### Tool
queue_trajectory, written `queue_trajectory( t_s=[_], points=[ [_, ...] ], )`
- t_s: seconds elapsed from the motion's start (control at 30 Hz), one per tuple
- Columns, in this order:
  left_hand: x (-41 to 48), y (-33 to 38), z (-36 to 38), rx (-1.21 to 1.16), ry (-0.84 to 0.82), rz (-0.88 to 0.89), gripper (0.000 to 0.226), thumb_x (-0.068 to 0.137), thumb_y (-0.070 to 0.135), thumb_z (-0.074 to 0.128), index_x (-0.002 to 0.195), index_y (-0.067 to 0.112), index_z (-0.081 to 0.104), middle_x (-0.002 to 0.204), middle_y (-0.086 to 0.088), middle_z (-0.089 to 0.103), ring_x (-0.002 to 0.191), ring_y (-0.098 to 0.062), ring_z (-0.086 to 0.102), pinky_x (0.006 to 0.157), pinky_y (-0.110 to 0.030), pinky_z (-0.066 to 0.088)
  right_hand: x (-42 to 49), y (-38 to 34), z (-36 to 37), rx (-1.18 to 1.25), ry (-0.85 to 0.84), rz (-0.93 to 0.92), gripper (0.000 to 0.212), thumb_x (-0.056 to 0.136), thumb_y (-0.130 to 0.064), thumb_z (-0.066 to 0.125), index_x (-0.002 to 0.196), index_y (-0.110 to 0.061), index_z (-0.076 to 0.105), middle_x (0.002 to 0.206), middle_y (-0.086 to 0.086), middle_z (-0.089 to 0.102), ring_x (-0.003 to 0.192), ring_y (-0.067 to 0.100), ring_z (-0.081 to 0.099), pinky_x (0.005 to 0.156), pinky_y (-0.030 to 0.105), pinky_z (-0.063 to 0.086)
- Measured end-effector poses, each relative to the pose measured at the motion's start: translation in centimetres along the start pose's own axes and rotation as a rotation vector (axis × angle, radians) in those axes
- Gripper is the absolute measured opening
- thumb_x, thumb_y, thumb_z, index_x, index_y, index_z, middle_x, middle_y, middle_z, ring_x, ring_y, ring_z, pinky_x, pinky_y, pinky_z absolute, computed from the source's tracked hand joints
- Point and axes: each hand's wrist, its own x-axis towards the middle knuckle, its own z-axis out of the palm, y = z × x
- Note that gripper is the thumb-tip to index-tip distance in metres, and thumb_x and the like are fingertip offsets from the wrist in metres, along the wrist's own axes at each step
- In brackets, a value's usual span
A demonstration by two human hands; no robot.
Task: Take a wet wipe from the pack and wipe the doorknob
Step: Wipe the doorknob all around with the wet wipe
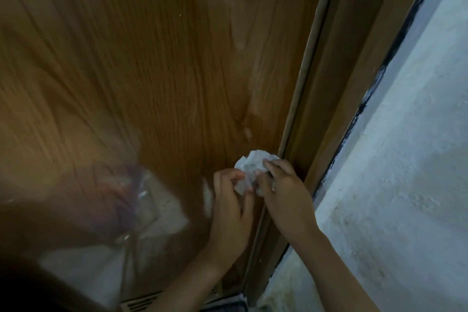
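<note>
Against the glossy brown wood-grain door (157, 78), near its edge by the frame, both hands pinch a crumpled white wet wipe (249, 168): the left hand (231, 200) at its lower edge, the right hand (283, 189) covering the mostly hidden doorknob.

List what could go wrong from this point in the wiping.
1. The wet wipe is bunched into a wad, so it may clean only part of the doorknob, which is almost wholly hidden under it.
2. The left hand pinches only a lower corner; the wipe could tear or slip free.
3. The right hand works close to the door frame and might knock against it.
</note>
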Motion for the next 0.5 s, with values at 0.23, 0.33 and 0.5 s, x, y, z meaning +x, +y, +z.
queue_trajectory(
  t_s=[0.23,0.33,0.5],
  points=[
    [-0.4,-0.6,-0.2,-0.114,-0.177,-0.116,0.034,0.096,0.034,0.033,0.124,0.022,0.045,0.122,0.006,0.046,0.116,0.006,0.045,0.091,-0.004,0.036,-0.5,-0.7,0.2,-0.053,0.055,-0.059,0.068,0.090,-0.057,0.022,0.116,-0.009,0.062,0.121,0.009,0.065,0.094,0.021,0.067,0.076,0.028,0.052],
    [-0.4,-0.2,0.2,-0.259,-0.219,-0.260,0.038,0.095,0.038,0.029,0.126,0.023,0.045,0.120,0.005,0.052,0.115,0.004,0.050,0.091,-0.008,0.040,-0.7,-1.2,0.7,-0.090,0.161,-0.179,0.064,0.095,-0.050,0.019,0.105,-0.009,0.067,0.107,0.008,0.070,0.087,0.018,0.068,0.073,0.030,0.054],
    [-0.1,0.4,1.5,-0.325,-0.131,-0.363,0.057,0.086,0.060,0.043,0.121,0.016,0.045,0.120,0.000,0.047,0.101,0.019,0.050,0.084,-0.007,0.040,-0.6,-0.5,1.1,0.305,0.114,0.106,0.039,0.094,-0.040,0.041,0.117,-0.014,0.060,0.120,0.004,0.059,0.103,0.014,0.059,0.083,0.023,0.047]
  ],
)
